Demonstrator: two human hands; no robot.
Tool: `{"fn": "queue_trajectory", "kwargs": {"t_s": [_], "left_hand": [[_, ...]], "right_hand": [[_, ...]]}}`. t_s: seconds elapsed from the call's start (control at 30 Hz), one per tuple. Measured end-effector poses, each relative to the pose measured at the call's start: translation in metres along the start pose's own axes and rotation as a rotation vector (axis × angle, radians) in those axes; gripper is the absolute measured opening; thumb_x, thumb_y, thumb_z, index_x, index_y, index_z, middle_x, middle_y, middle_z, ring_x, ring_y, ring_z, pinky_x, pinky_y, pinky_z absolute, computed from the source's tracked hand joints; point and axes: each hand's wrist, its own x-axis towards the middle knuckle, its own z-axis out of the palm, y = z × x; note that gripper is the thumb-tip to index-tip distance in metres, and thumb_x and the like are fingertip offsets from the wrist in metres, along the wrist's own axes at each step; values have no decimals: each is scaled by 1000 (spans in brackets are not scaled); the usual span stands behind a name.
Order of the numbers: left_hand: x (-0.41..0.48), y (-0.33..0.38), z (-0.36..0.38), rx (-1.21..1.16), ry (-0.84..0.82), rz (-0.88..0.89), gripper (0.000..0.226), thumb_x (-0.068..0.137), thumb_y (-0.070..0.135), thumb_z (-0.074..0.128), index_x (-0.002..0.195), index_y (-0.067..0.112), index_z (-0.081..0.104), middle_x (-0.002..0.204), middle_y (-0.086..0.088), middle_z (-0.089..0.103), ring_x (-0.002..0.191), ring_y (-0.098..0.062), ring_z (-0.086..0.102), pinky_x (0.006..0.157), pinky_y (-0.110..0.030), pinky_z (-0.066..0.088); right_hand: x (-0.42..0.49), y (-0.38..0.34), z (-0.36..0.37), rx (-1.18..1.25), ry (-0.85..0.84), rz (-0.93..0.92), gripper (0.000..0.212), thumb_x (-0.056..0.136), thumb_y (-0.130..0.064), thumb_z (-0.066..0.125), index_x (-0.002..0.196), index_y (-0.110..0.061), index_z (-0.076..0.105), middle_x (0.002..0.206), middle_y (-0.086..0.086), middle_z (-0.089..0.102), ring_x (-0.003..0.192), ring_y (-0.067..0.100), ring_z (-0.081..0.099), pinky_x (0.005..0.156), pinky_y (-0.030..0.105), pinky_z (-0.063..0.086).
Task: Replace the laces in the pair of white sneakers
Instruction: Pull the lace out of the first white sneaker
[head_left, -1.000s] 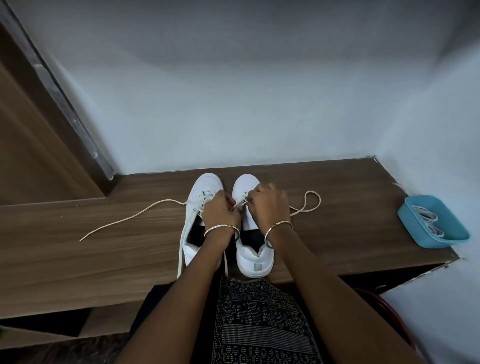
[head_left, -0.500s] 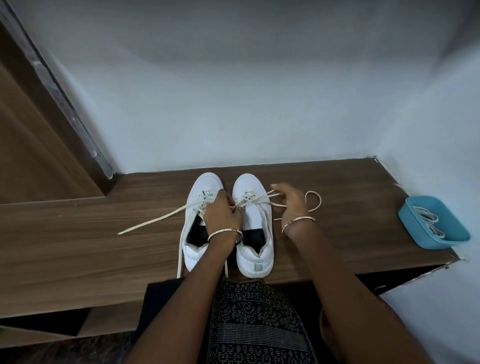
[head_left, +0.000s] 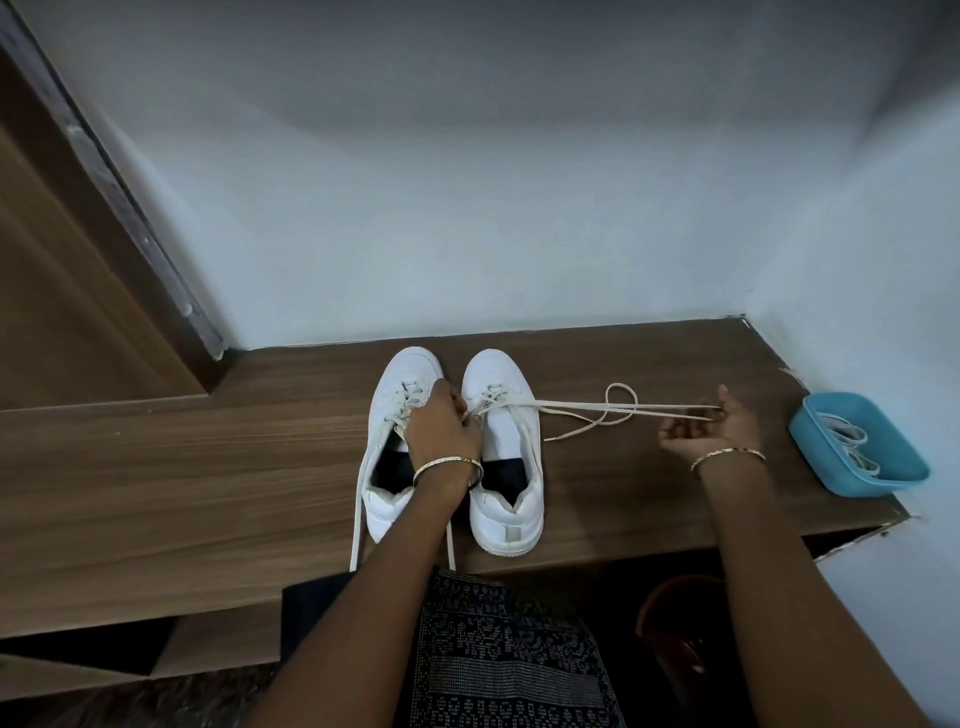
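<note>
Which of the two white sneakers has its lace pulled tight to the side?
The right sneaker: its lace runs taut to the right hand. The left sneaker has slack laces.

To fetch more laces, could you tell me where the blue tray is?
In the head view, the blue tray sits at the shelf's right end, beside the right hand.

- You have two white sneakers: the left sneaker (head_left: 400, 410) and the right sneaker (head_left: 511, 499).
- You have two laces in them, one per shoe: the taut lace (head_left: 582, 406) and the loose lace (head_left: 356, 519).
- Two hands show: your left hand (head_left: 439, 428) and your right hand (head_left: 719, 428).
- You wear two bracelets: the left bracelet (head_left: 447, 461) and the right bracelet (head_left: 727, 453).
- There is one blue tub (head_left: 857, 480); its spare laces (head_left: 847, 441) are too tangled to count.
- There is one wooden shelf (head_left: 208, 467).
</note>
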Motion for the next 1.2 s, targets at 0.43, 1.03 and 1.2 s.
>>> {"fn": "queue_trajectory", "kwargs": {"t_s": [0.43,1.03,1.2], "left_hand": [[8,9,0,193,-113,291,38,87,10,56,121,26,57,99,-7,65,89,-32,64,70,-38,49],[41,21,-22,-652,-441,-456,32,98,25,51,69,11,54,69,-5,55,63,-21,49,56,-28,36],[67,30,-67,-1025,-392,-650,35,84,38,61,57,20,47,59,5,51,56,-15,53,56,-28,36]], "right_hand": [[-17,13,-13,-1740,118,-562,32,90,-27,70,106,0,67,110,22,63,104,38,60,84,37,44],[-57,165,29,-1665,-340,-1080,21,86,-7,56,107,-9,56,96,15,65,88,36,59,65,32,31],[-55,172,31,-1706,-304,-1099,18,83,-4,56,100,-2,63,96,17,64,90,37,58,71,39,43]]}}
